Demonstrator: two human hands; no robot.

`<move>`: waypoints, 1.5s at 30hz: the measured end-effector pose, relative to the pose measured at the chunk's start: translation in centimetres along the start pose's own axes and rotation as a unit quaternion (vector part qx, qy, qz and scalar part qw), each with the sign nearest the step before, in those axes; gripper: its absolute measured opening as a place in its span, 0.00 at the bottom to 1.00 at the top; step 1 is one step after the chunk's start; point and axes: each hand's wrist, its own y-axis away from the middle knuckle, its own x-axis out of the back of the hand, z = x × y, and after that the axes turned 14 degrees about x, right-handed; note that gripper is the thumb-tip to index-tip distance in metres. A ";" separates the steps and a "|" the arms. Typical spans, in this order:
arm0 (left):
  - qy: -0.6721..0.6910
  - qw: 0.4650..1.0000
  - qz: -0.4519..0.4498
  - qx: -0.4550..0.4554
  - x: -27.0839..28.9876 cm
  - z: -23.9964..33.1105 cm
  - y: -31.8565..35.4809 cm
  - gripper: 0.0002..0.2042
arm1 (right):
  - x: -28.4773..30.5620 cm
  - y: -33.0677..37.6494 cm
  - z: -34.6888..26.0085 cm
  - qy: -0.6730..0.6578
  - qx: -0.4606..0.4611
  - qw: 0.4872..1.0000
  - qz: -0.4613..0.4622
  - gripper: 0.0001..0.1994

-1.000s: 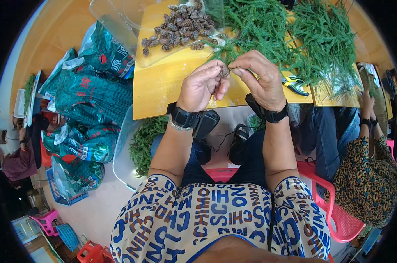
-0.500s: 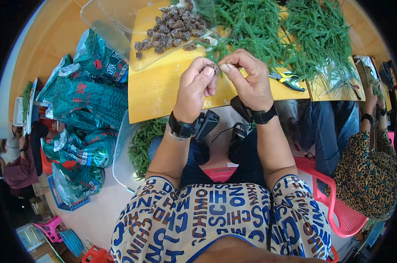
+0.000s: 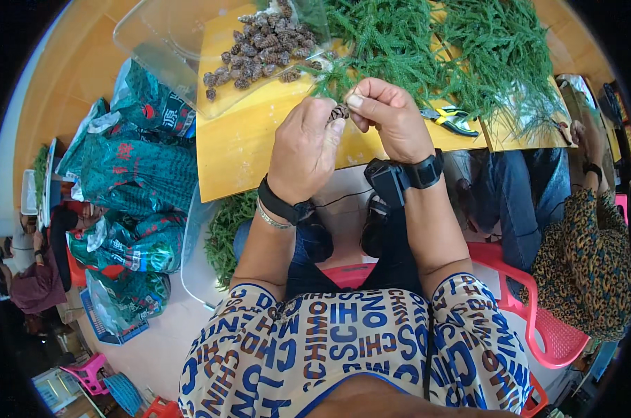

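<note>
Above the near edge of the yellow table (image 3: pixel 246 157), my two hands meet. A small brown pine cone (image 3: pixel 339 113) is gripped between the thumb and fingers of my left hand (image 3: pixel 301 146). The fingertips of my right hand (image 3: pixel 393 125) are pinched together right beside the cone; whatever they hold is too small to make out. Just beyond my fingers, thin green sprigs (image 3: pixel 335 80) show, and I cannot tell whether they touch my hands. More pine cones (image 3: pixel 260 52) are heaped in a clear plastic tray (image 3: pixel 152 35) at the far left.
Green artificial branches (image 3: pixel 392 42) pile up at the back. Pliers (image 3: pixel 451 120) with yellow-black handles lie right of my right hand. Green plastic bags (image 3: pixel 131 171) stand at left, and branches (image 3: pixel 228 233) fill a clear bin below the table. Another person (image 3: pixel 587 258) sits at right.
My left hand has turned so its back faces up, and the pine cone shows more clearly between my fingers. My right hand stays pinched beside it. The whole view has shifted slightly.
</note>
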 end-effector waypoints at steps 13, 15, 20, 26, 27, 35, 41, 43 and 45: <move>0.021 0.997 0.038 0.067 -0.9 -0.3 0.0 0.10 | -1.3 -0.1 1.6 -0.144 -0.054 0.987 0.055 0.04; 0.021 0.997 0.035 0.061 -0.8 0.1 -0.1 0.10 | -1.8 -0.1 1.7 -0.146 -0.034 0.983 0.101 0.03; 0.037 0.997 0.036 0.051 -1.4 -1.0 -0.4 0.10 | 0.5 -1.0 1.2 -0.096 0.017 0.990 0.097 0.04; 0.055 0.982 -0.002 0.181 0.6 -2.8 -2.0 0.10 | 5.5 -1.9 -2.0 -0.013 0.102 0.975 0.196 0.05; 0.038 0.981 -0.016 0.192 0.6 -3.0 -2.6 0.11 | 5.8 -1.9 -2.2 -0.016 0.106 0.975 0.196 0.05; -0.330 0.925 -0.144 0.122 -5.0 -8.3 -8.0 0.14 | 6.8 -1.8 -1.8 -0.011 0.091 0.985 0.145 0.05; -0.343 0.922 -0.074 0.164 -7.4 -10.5 -8.9 0.14 | 6.8 -1.8 -2.3 0.011 0.084 0.985 0.149 0.05; -0.313 0.926 -0.085 0.191 -7.2 -10.4 -9.1 0.14 | 7.0 -1.8 -2.4 0.016 0.085 0.985 0.148 0.05; -0.264 0.950 -0.030 0.162 -6.5 -8.8 -9.2 0.13 | 7.1 -1.5 -2.6 0.019 0.086 0.984 0.157 0.04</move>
